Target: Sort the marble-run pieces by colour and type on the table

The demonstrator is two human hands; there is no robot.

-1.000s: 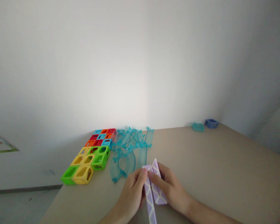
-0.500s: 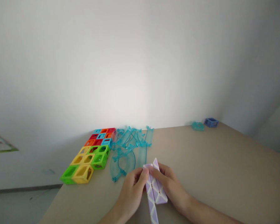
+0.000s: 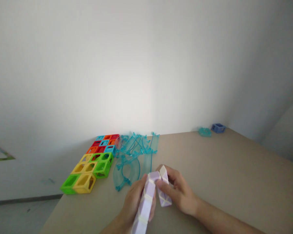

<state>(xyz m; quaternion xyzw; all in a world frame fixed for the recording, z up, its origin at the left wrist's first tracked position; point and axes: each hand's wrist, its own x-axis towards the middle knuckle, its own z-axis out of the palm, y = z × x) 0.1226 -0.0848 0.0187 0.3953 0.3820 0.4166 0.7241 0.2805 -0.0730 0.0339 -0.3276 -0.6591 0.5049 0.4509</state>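
Both my hands hold a folded lilac-and-white snake puzzle (image 3: 150,191) just above the beige table (image 3: 222,169), near its front edge. My left hand (image 3: 132,203) is wrapped round the long arm of the puzzle, which slants down toward the bottom of the view. My right hand (image 3: 179,191) pinches the shorter arm, with thumb and fingers closed on it. The two arms meet at a bend at the top, between my fingertips.
Clear teal curved track pieces (image 3: 134,152) lie just beyond my hands. Left of them sits a flat grid of coloured open cubes (image 3: 92,161) at the table's left edge. A teal piece (image 3: 204,131) and a blue piece (image 3: 218,127) rest at the far right corner by the wall.
The puzzle's long arm has swung leftward and up in my left hand, opening away from the short arm. Both hands shifted slightly; the view drifted a little.
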